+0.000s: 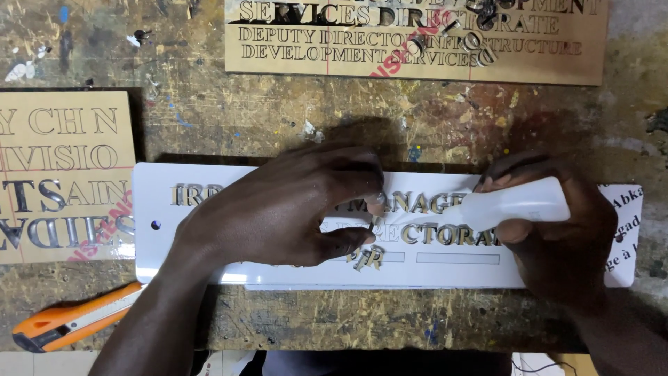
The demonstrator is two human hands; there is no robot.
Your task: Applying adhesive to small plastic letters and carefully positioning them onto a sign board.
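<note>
**Glue tip and fingertips meet over the sign**

The left hand (278, 209) pinches at a small metal letter (369, 256) between thumb and forefinger. The right hand (557, 230) is closed around a white glue bottle (515, 205), nozzle pointing left toward those fingertips (the left is nearer). Both rest on the long white sign (209, 271), lying crosswise on the desk (278, 111). An orange knife (69, 322) lies beyond the left wrist.

A scarred, paint-flecked wooden workbench (292, 111) fills the view, lit perhaps from overhead.

A utility knife (69, 324) lies left of the sign plate (570, 268).
</note>
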